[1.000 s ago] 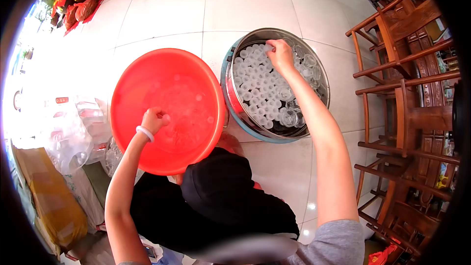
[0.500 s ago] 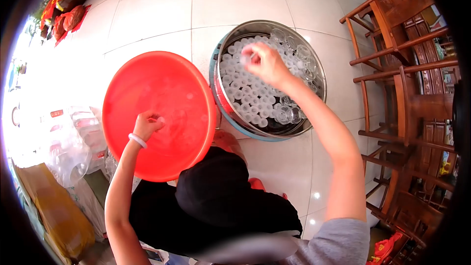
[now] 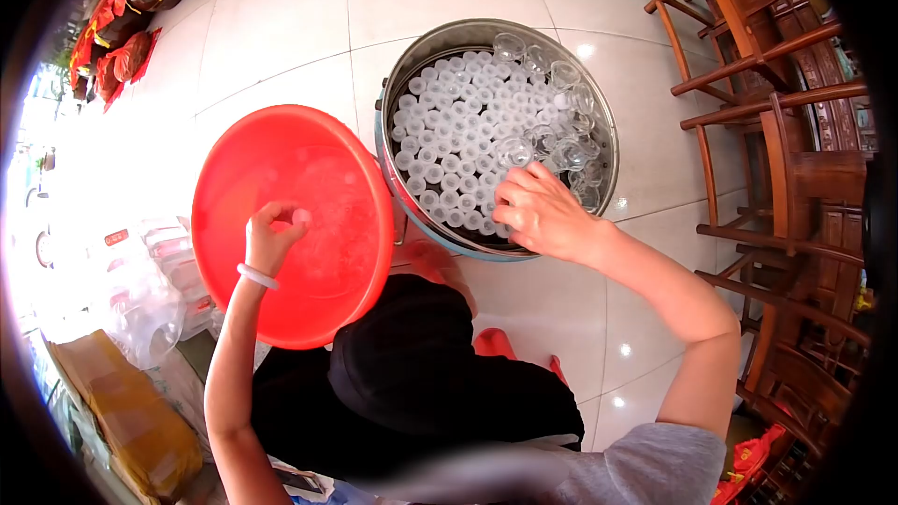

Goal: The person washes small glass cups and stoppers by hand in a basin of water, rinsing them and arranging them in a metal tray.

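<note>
Over the red basin, my left hand pinches a small whitish cup between thumb and fingertips. Water and a few faint pieces show inside the basin. To its right stands a round metal tray packed with many small frosted cups and, along its right side, larger clear glass pieces. My right hand is at the tray's lower part, its fingers curled down by a clear glass piece. Whatever its fingertips hold, if anything, is hidden.
Wooden chairs line the right side. Clear plastic bags and a taped cardboard box lie at the left. Dark jars with red cloth stand at the upper left. My black-clad knee is below the basin.
My right hand has moved from the tray's upper part down to its lower part. My left hand stays over the basin with a small cup. The view has shifted slightly.
</note>
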Available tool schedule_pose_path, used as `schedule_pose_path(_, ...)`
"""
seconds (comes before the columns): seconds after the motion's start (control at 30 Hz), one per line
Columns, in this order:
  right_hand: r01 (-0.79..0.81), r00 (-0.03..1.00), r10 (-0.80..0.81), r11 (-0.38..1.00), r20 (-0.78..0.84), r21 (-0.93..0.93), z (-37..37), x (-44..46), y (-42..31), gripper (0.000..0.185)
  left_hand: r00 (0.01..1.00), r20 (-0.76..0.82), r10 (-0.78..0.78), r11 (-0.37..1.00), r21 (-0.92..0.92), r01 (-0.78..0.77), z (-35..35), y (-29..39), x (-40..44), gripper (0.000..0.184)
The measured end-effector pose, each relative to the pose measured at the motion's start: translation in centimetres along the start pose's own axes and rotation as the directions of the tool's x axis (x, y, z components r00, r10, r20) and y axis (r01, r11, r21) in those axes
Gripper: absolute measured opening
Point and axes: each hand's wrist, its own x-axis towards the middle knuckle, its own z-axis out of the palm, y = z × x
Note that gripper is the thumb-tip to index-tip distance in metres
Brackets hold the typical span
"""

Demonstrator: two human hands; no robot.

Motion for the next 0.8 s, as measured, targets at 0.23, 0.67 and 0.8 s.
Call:
schedule_pose_path(0.23,0.008,0.996,-0.004,0.999,-0.091,0.047,0.4,0.6,-0.1,0.020,0.968,-0.070,0.241,0.955,-0.164,-0.249,0.3,10.5,-0.3,0.020)
schedule_pose_path(0.67,-0.029,0.973,0.042,0.998,-0.225,0.062,1.2,0.1,-0.4,0.025,0.778,0.536,0.327,0.550,0.562,-0.618,9.3,16.8,4.0,0.020)
schedule_pose_path(0.8,-0.096,0.966,0.101,0.995,-0.237,0.034,1.9,1.5,-0.6,0.026,0.781,0.579,0.234,0.498,0.619,-0.608,9.7,17.1,4.5,0.022)
